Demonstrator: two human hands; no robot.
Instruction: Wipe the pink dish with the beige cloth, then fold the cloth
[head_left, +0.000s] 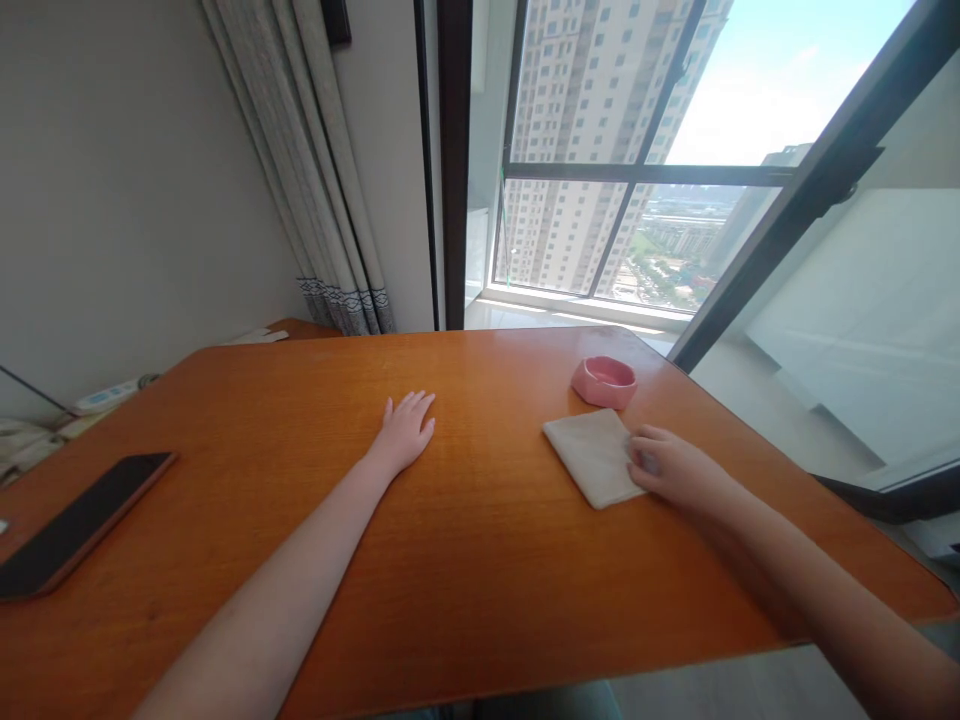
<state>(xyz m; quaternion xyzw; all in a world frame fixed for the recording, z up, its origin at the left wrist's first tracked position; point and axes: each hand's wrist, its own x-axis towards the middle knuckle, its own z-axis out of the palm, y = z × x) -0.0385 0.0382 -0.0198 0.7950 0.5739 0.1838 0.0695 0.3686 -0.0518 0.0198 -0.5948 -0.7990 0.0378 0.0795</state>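
My left hand (406, 432) lies flat on the wooden table, fingers spread, holding nothing. At the right edge of a folded off-white cloth (592, 455), my right hand (673, 468) is closed, its fingers curled. A small greyish thing shows between the thumb and fingers, too blurred to name. Whether these fingers also touch the cloth, I cannot tell. Just behind the cloth stands a pink angular bowl (604, 382), like an ashtray, upright.
The orange-brown table (465, 590) spreads out in front of me. A dark flat device like a tablet or phone (82, 520) lies at the left. A power strip (106, 397) sits beyond the left edge. Curtains (300, 160) and a large window (600, 170) are behind.
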